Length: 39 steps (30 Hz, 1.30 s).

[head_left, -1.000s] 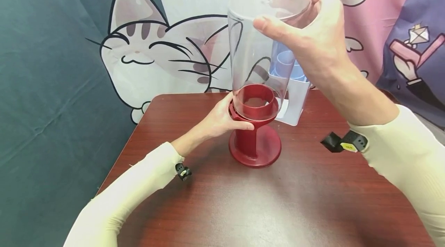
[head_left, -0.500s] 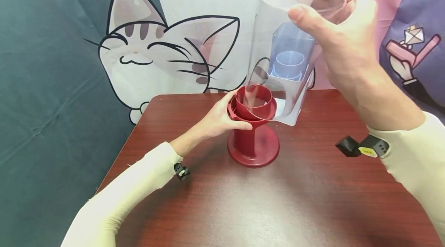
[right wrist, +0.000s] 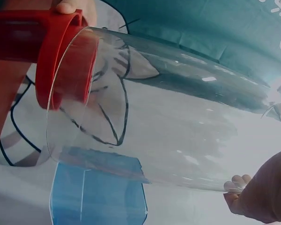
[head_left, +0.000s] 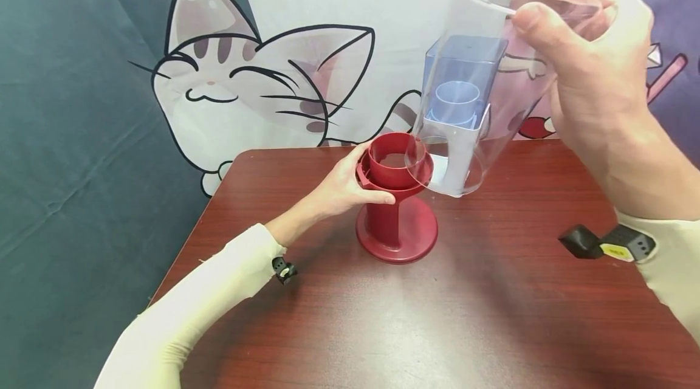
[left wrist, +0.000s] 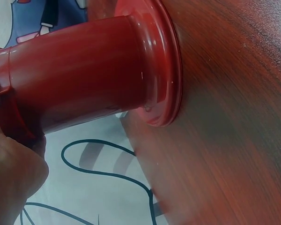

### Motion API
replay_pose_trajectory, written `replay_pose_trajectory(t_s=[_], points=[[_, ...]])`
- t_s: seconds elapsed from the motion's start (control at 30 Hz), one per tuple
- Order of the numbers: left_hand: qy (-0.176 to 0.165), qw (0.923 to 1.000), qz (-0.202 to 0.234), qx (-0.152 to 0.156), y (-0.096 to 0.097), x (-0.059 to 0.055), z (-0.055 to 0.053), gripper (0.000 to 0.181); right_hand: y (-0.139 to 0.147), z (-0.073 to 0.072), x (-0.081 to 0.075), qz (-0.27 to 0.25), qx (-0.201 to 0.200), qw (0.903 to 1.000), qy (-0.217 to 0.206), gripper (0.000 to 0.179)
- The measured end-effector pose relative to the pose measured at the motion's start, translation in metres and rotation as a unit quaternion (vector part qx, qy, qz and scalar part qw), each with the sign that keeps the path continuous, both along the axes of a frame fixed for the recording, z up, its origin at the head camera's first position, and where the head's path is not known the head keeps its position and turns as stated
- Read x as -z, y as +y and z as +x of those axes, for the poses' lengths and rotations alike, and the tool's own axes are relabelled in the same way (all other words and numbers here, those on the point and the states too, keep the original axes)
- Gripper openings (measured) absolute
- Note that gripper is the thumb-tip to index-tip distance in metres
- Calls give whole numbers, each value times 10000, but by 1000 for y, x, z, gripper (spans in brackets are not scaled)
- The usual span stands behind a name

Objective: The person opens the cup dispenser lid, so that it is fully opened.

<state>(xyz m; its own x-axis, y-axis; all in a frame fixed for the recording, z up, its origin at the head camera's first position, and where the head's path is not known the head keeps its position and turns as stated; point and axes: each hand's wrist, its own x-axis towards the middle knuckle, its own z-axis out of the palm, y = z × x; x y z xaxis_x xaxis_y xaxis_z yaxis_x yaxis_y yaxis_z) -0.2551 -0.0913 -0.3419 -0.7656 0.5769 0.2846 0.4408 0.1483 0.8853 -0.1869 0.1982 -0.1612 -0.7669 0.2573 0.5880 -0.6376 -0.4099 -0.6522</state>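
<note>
A red stand (head_left: pixel 398 237) with a round base, a column and a ring-shaped top stands upright on the table. My left hand (head_left: pixel 347 185) grips its upper ring from the left, thumb across the front. In the left wrist view the red column (left wrist: pixel 79 75) fills the upper left, and part of the left hand (left wrist: pixel 16 173) shows below it. A clear plastic cylinder (head_left: pixel 525 94) hangs tilted above and right of the stand, its upper rim held by my right hand (head_left: pixel 601 55). In the right wrist view the cylinder's (right wrist: pixel 178 126) lower end overlaps the red ring (right wrist: pixel 49 61); contact cannot be told.
Behind the cylinder, a translucent blue and white container (head_left: pixel 462 67) stands at the table's back edge. The brown wooden table (head_left: pixel 350 328) spreads in front of the stand. A cat-printed cloth (head_left: pixel 219 97) hangs behind, with a dark teal cloth (head_left: pixel 60 164) at the left.
My right hand has carried the clear cylinder to the right, off its place over the red ring, and the cylinder leans more. The left hand and the red stand stay put.
</note>
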Motion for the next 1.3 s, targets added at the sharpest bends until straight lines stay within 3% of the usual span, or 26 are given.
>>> replay_pose_trajectory(t_s=[0.37,0.53,0.67,0.93,1.3], points=[[-50,10000,74,29,1,-1,1,94,24,0,5,-441,164,9989,-52,54],[-1,10000,63,8,1,-1,1,95,31,-1,7,-410,336,9986,-9,55],[-1,10000,1,-35,1,-1,1,95,32,3,15,-84,399,9992,26,56],[114,9999,10,-31,0,0,0,95,27,11,37,478,448,9973,-344,55],[41,9999,-92,-53,0,0,0,93,31,10,76,1193,670,9866,-888,63]])
